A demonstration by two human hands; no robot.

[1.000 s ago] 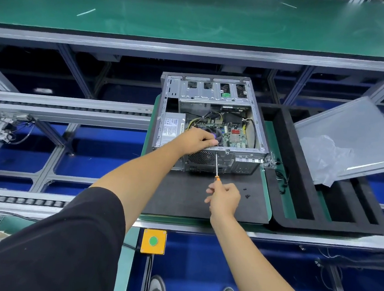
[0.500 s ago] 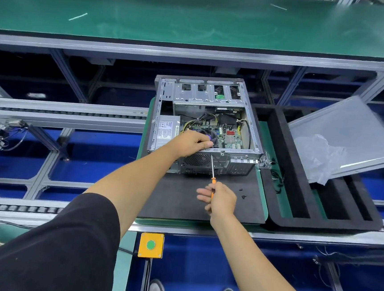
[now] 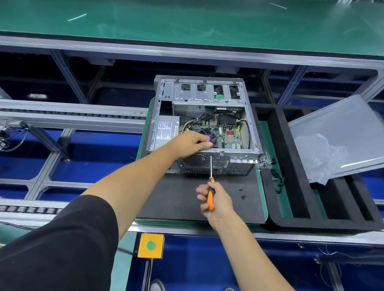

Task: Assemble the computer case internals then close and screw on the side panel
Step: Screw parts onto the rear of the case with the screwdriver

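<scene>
I see the open steel computer case (image 3: 202, 123) on a black foam mat (image 3: 181, 198); my left hand (image 3: 192, 143) grips its near rim, my right hand (image 3: 215, 199) clasps an orange-handled screwdriver (image 3: 210, 181) against it.

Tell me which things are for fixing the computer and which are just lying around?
For the job:
computer case, open
screwdriver, in the right hand
left hand, gripping inside the case
loose screws on the black mat
side panel

Just lying about:
yellow button box
black foam tray
green shelf
</scene>
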